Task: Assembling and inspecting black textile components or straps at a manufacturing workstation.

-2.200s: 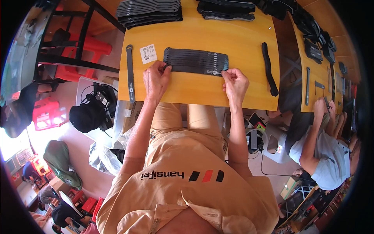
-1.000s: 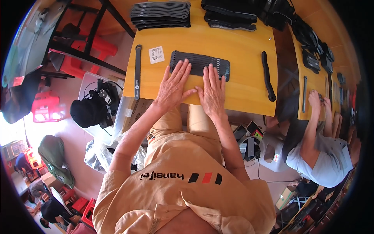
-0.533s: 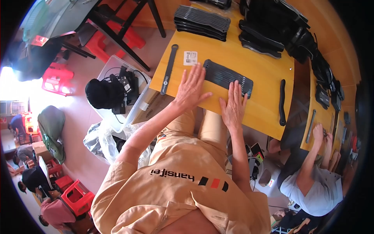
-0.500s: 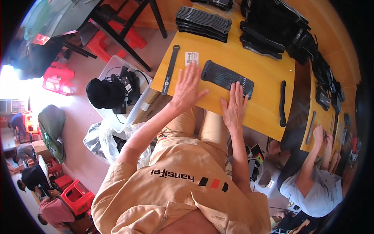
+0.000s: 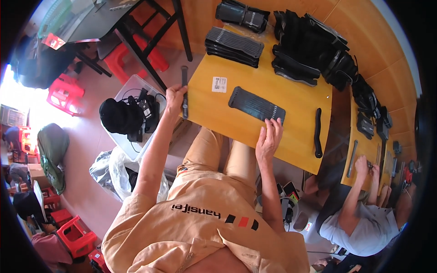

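At the table's left edge my left hand (image 5: 174,99) is closed on a single dark strap (image 5: 184,75), whose ends stick out above and below the fingers. In front of me a flat stack of dark grey straps (image 5: 255,103) lies slantwise on the yellow table (image 5: 214,111). My right hand (image 5: 269,138) rests its fingertips on the near right corner of that stack, fingers stretched out. A white printed label (image 5: 219,84) lies to the stack's left. Farther right lies another black strap (image 5: 318,132), apart from both hands.
Piles of straps (image 5: 234,45) and black bundles (image 5: 309,41) line the table's far side. Left of the table stands a clear plastic bin (image 5: 129,145) with black items and cables. A person in a grey shirt (image 5: 359,227) works at another table on the right.
My left hand has moved left from beside the label and taken hold of the strap, which now sits at the table edge. My right hand stays at the stack, slightly lower on it.
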A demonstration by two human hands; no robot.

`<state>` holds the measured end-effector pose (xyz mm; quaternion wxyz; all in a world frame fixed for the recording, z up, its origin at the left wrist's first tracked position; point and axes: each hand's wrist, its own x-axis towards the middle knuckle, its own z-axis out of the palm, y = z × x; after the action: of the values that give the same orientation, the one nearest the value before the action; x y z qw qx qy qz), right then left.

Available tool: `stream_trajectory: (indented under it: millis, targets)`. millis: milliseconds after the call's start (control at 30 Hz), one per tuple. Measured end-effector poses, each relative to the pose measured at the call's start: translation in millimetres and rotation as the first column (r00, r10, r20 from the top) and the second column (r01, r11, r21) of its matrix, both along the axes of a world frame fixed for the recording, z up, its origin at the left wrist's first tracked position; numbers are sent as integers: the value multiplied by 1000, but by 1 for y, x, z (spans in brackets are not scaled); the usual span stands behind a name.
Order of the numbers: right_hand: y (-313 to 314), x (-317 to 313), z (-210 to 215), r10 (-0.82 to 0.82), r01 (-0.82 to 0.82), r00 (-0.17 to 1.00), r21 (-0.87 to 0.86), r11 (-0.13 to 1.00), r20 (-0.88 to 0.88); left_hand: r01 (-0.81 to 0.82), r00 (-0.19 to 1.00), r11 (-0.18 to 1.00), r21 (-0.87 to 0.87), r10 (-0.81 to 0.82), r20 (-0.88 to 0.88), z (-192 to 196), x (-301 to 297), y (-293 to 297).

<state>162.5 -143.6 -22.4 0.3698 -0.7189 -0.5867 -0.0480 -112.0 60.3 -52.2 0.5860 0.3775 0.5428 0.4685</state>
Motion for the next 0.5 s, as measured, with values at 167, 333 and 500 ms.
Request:
stream_trajectory:
  millis: [167,333,500]
  targets:
    - [-2,-23,20,165,-152,924,65,986,-344,-162,926,984,73,126,356,58,5,-35]
    - [23,-86,65,363,-397,561,144,907,-744,-70,817,997,26,43,574,96,58,-96]
    - [21,-80,59,111,-507,289,-53,860,-951,93,819,994,-52,-47,571,82,69,-121]
